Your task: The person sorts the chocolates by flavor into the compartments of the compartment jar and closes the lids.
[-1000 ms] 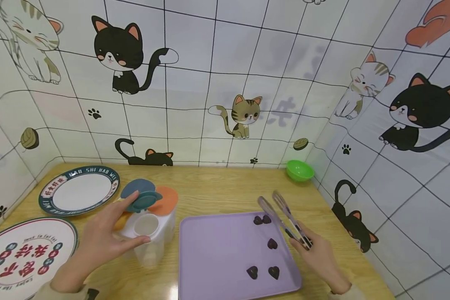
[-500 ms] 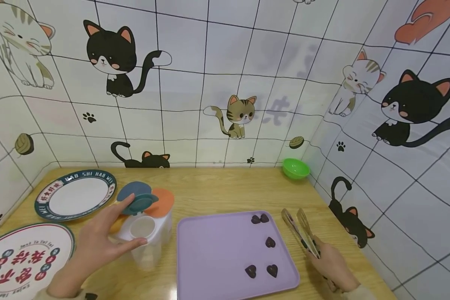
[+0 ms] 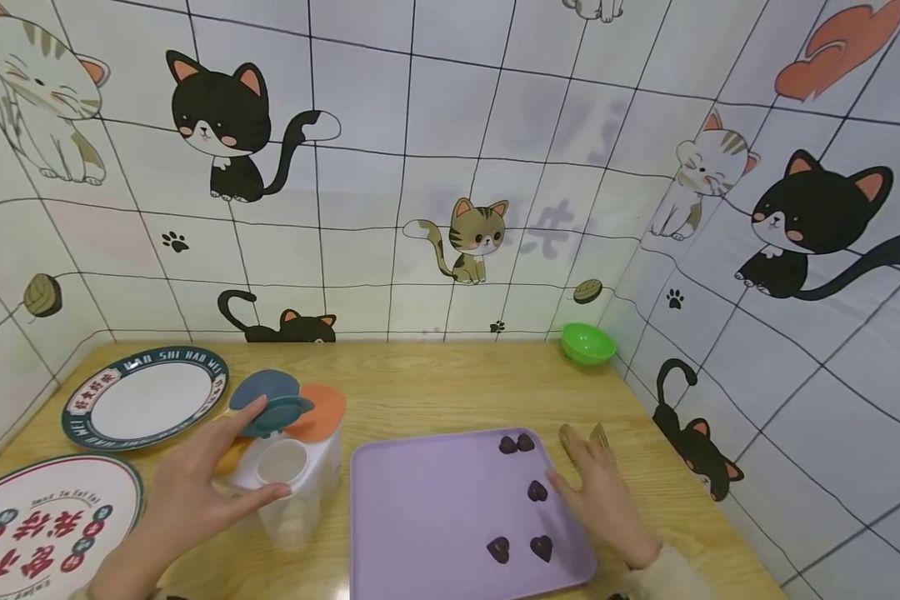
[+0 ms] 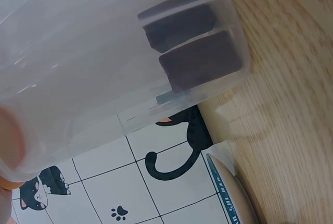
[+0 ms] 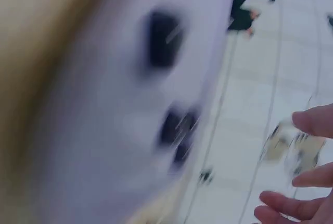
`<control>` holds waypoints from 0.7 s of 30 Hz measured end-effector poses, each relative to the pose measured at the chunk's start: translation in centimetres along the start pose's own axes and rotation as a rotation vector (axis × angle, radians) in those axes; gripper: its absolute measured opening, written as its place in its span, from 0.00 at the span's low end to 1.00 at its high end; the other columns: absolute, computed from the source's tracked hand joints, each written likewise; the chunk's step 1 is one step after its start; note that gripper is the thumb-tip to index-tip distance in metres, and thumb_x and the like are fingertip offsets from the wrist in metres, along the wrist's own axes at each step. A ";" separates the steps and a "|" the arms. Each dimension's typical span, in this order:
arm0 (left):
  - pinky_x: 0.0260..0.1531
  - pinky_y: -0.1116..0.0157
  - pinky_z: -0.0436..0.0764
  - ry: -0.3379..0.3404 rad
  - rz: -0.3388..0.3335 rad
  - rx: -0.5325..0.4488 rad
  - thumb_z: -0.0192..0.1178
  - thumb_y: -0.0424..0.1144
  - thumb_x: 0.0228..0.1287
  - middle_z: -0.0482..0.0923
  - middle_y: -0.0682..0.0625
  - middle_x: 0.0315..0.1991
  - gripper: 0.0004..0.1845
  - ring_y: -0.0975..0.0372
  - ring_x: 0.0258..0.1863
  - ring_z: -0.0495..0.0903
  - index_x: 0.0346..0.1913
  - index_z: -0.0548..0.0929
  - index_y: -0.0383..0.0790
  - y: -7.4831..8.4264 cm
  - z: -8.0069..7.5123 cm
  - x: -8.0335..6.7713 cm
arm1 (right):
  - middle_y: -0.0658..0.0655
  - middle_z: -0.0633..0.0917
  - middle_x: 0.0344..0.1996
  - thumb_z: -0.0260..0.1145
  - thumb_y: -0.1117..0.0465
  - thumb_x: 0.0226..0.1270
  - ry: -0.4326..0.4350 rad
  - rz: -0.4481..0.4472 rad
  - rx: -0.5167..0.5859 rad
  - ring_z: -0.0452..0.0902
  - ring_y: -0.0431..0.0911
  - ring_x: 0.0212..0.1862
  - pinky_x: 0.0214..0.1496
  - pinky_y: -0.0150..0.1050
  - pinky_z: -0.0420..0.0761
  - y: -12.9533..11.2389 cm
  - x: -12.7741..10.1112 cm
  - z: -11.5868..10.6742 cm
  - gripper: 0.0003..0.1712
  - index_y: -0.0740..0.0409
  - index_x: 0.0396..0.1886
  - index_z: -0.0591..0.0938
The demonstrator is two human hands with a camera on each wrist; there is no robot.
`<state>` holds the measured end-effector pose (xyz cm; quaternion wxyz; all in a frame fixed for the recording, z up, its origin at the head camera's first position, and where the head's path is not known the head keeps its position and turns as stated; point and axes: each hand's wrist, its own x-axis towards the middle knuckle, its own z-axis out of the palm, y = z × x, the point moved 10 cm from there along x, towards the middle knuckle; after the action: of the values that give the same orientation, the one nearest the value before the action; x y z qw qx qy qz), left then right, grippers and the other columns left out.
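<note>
Now we steady the clear container (image 3: 292, 479) while our right hand (image 3: 596, 492) lies over the tongs (image 3: 581, 437)
Our left hand (image 3: 195, 492) curls its grip round the container on the bench (image 3: 435, 392), teal lid (image 3: 273, 412) raised; the right grip is loose and flat, holding nothing, beside the purple tray (image 3: 427, 517) of chocolate hearts (image 3: 537, 491)

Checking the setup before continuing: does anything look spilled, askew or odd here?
Nothing spilled. The clear container has one lid flap up, its compartment open. Five chocolate hearts lie scattered on the purple tray.
</note>
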<state>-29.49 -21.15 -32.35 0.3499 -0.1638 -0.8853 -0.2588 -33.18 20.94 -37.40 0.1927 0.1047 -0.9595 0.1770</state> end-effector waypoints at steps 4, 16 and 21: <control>0.34 0.66 0.69 0.004 -0.020 -0.013 0.77 0.55 0.15 0.80 0.51 0.43 0.53 0.78 0.45 0.69 0.59 0.71 0.55 0.0 0.0 0.0 | 0.65 0.75 0.55 0.65 0.54 0.55 0.025 -0.217 0.184 0.70 0.56 0.57 0.56 0.52 0.70 -10.0 2.3 1.0 0.37 0.65 0.62 0.66; 0.42 0.83 0.64 0.036 0.130 -0.090 0.77 0.51 0.20 0.78 0.55 0.38 0.45 0.79 0.41 0.69 0.54 0.76 0.46 0.7 0.1 -0.5 | 0.52 0.64 0.66 0.53 0.50 0.66 -0.188 -0.749 0.397 0.54 0.44 0.69 0.68 0.45 0.57 -29.0 4.1 7.4 0.43 0.60 0.71 0.41; 0.34 0.76 0.67 0.060 0.190 -0.072 0.70 0.56 0.36 0.76 0.57 0.35 0.37 0.75 0.37 0.69 0.54 0.76 0.45 1.0 -0.1 -0.6 | 0.49 0.60 0.68 0.39 0.43 0.70 -0.232 -0.743 0.395 0.49 0.46 0.71 0.67 0.54 0.55 -28.4 4.0 8.9 0.39 0.56 0.71 0.38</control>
<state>-28.60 -20.46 -32.38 0.3929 -0.2517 -0.8450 -0.2611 -32.16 -8.92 -34.93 0.1106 0.4968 -0.8197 0.2629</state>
